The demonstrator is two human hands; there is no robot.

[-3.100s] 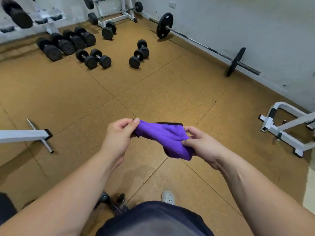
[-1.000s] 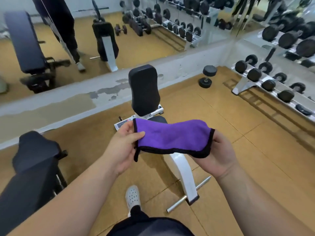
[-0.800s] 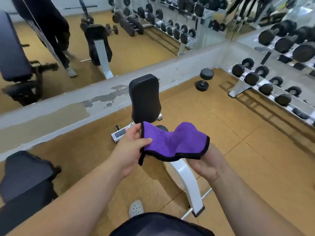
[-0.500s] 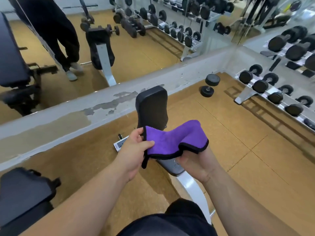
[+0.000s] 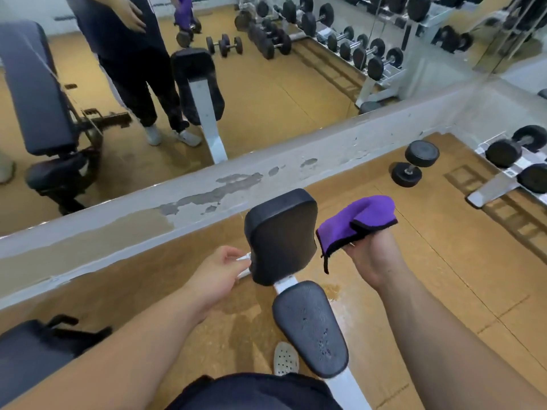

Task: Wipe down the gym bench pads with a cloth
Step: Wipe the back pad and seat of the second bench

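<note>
A small gym bench stands in front of me, with an upright black back pad [image 5: 281, 235] and a black seat pad [image 5: 310, 327] on a white frame. The seat pad has a few scuffed spots. My right hand [image 5: 373, 258] is raised just right of the back pad and holds a folded purple cloth [image 5: 358, 220] with black edging; the cloth is not touching the pad. My left hand [image 5: 219, 273] is at the back pad's left edge, its fingertips closed on a white frame part [image 5: 244, 258] behind the pad.
A low grey ledge [image 5: 177, 199] with a mirror above runs behind the bench. A loose dumbbell [image 5: 414, 165] lies on the cork floor to the right, near a dumbbell rack [image 5: 515, 161]. Another black bench [image 5: 29, 350] is at lower left. My shoe [image 5: 285, 359] is beside the seat.
My left hand let go of the cloth and reached to the back pad's left edge. My right hand moved right with the cloth. I have come closer to the bench.
</note>
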